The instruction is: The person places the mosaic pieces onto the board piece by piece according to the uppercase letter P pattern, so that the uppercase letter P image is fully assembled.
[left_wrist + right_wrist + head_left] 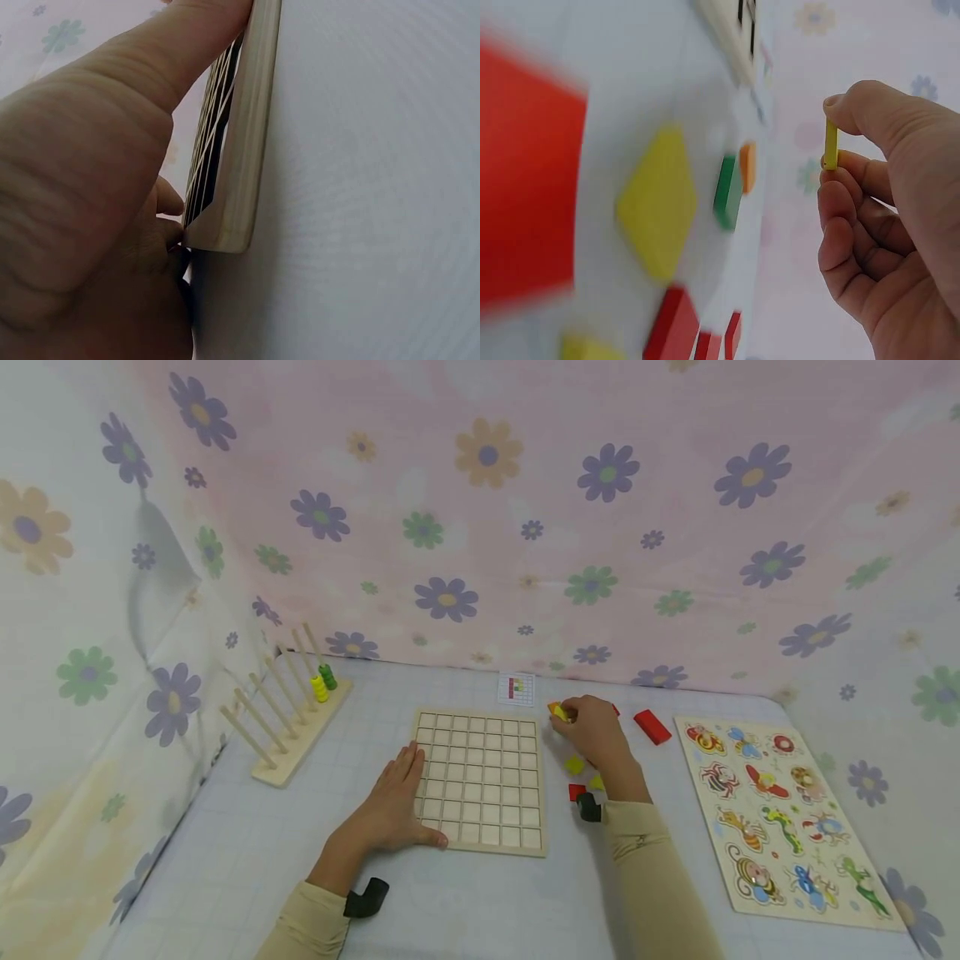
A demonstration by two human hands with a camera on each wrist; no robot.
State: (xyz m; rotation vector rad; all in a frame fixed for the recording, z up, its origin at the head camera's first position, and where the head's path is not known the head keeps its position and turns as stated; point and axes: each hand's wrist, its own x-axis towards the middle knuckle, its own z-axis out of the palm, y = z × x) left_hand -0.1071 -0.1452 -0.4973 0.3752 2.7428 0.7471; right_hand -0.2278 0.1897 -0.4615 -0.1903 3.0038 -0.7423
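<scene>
A wooden grid board (480,849) with rows of square cells lies in the middle of the table. My left hand (392,806) rests along its left edge, fingers extended and thumb at the near left corner. Between thumb and fingers, my right hand (597,735) pinches a thin yellow tile (831,145), held above the table just right of the board. Around and below that hand lie loose tiles: a yellow one (658,202), a green one (728,193), an orange one (748,167) and several red ones. Near the wrist is a red tile (577,792).
A small pattern card (517,689) lies behind the board. To the right are a long red block (652,727) and an insect picture puzzle (772,797). At the left stands a wooden peg rack (300,739) with yellow and green beads. Flowered cloth (487,527) hangs behind.
</scene>
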